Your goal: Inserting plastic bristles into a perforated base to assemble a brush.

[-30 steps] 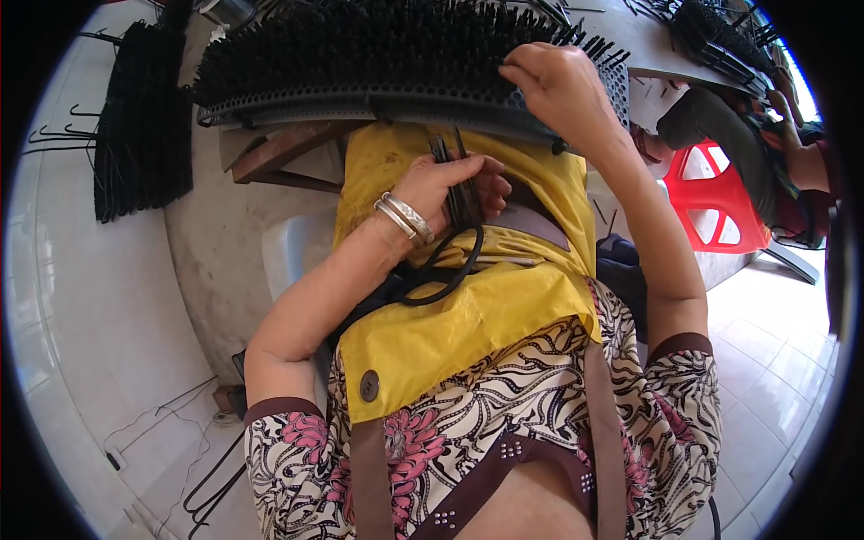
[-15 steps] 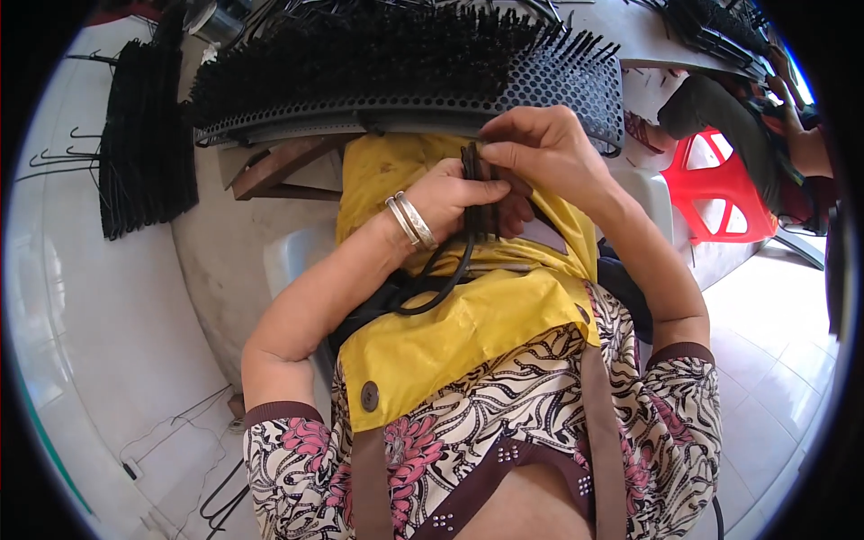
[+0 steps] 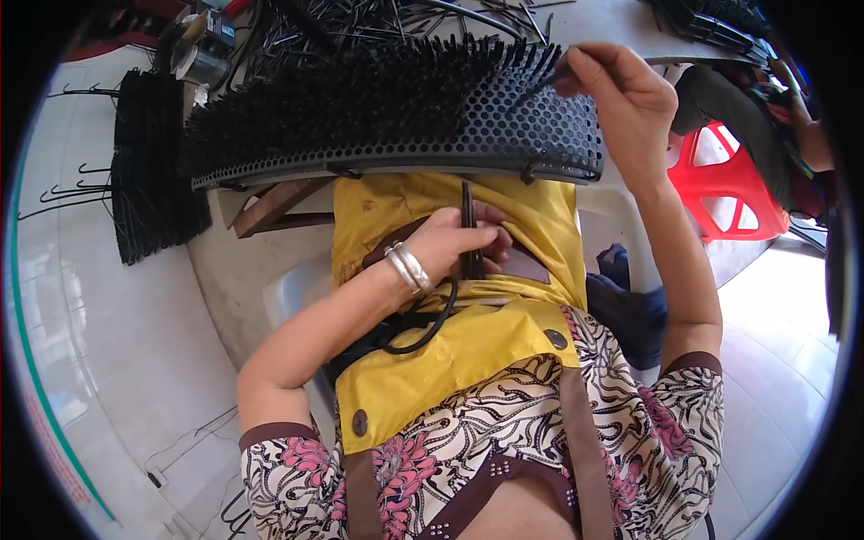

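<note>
Two hands busy at once here, and that's where I'd expect trouble. Right hand [image 3: 621, 94] is up at the far right end of the mesh plate [image 3: 405, 148], fingers pinched together on one thin black strip [image 3: 540, 83] right at the plate's edge. Those holes are small and that end is already crowded with strips sticking up, so my guess is the tip could miss its hole or knock a neighbour loose if it goes in at an angle.

Left hand [image 3: 454, 245] sits down in the lap, closed around a bundle [image 3: 468, 229] of the same strips, held upright just below the plate's near edge. The grip looks fairly loose to me, so with eyes on the plate, a few could slide out onto the yellow apron [image 3: 450, 360].

As for the strips: slim, flat, black, stiff-looking, and packed like bristles across most of the plate. A black loop [image 3: 423, 328] hangs just below the left hand's wrist; can't tell what it is.
</note>
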Action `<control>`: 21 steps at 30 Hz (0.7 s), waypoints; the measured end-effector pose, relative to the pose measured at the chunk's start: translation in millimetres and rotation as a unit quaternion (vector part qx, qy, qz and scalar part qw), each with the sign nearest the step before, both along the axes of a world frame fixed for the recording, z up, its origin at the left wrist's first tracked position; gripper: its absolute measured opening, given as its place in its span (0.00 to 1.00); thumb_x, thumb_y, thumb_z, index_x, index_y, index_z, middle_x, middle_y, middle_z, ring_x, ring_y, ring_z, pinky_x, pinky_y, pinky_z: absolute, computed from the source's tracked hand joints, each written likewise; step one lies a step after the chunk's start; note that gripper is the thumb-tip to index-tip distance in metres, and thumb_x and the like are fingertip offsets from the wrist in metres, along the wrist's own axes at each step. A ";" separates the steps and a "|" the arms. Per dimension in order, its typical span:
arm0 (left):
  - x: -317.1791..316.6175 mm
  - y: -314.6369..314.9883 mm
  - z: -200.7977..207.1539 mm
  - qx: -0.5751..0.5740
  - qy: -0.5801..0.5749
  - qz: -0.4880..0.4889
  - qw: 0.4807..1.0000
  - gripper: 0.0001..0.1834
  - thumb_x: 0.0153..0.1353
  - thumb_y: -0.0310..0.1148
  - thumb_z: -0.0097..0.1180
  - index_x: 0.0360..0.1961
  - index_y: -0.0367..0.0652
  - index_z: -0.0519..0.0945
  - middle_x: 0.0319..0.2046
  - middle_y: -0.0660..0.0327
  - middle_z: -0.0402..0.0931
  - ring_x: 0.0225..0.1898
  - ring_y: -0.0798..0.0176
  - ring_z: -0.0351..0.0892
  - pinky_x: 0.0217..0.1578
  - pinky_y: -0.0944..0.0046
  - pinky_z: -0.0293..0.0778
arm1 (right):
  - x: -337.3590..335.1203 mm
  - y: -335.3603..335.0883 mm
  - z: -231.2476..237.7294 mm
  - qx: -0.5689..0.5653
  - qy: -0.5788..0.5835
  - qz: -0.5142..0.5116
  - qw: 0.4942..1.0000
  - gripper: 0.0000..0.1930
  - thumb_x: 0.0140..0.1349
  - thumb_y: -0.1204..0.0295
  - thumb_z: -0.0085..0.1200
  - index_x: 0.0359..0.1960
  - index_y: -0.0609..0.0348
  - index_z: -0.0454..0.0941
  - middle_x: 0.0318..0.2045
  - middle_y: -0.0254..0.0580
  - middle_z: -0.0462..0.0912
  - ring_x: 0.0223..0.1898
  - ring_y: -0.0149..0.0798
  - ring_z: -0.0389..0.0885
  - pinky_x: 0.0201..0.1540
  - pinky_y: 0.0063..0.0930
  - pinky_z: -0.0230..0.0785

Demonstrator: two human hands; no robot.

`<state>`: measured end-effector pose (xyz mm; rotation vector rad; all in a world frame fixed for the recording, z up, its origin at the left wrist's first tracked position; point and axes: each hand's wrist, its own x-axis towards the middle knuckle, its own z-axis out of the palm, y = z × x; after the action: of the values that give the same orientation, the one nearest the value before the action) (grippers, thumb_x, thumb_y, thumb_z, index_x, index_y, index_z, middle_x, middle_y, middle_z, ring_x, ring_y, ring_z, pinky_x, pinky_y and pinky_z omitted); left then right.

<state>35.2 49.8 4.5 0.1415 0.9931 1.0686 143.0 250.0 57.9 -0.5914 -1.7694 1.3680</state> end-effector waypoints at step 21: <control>-3.5 12.3 3.7 0.123 -0.011 0.105 0.987 0.16 0.58 0.27 0.50 0.48 0.35 0.68 0.38 0.51 0.75 0.33 0.61 0.76 0.31 0.62 0.72 | -53.6 7.6 -24.3 0.492 -0.290 0.092 0.816 0.09 0.54 0.76 0.49 0.37 0.60 0.75 0.30 0.47 0.79 0.31 0.51 0.77 0.30 0.35 0.71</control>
<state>31.8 62.1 8.3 0.2293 0.8674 1.3820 89.4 257.6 33.6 -0.2399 -2.7423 0.1860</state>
